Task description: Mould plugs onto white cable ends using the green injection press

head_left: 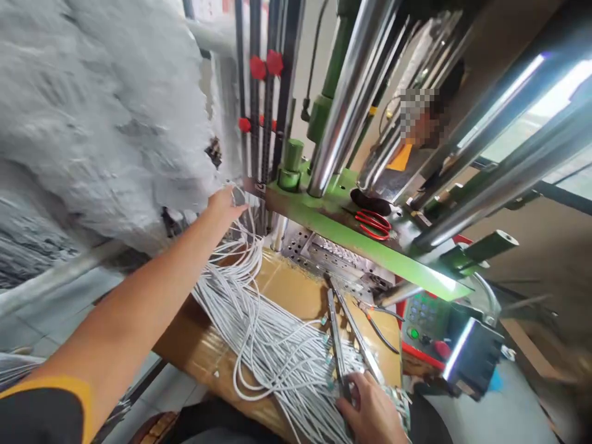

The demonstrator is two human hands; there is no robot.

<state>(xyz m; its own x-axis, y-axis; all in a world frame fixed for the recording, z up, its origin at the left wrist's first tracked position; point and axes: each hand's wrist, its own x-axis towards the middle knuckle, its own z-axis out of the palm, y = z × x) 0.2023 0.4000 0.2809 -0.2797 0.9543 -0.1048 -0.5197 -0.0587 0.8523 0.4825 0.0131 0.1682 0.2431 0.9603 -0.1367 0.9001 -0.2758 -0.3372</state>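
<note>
My left hand [225, 203] reaches far out to the back end of a thick bundle of white cables [259, 327], and its fingers close round a few cable ends there. The bundle runs across a brown taped board [287, 287]. Near the bottom edge, my right hand [370, 410] grips the near end of a long metal fixture bar [337, 336] that lies on the cable ends.
A green press plate [342, 237] with shiny steel columns [345, 98] overhangs the board; red-handled scissors [374, 223] lie on it. A perforated metal mould [324, 256] sits under the plate. A control panel with buttons [423, 320] is at right. A large white wrapped mass [102, 111] fills the left.
</note>
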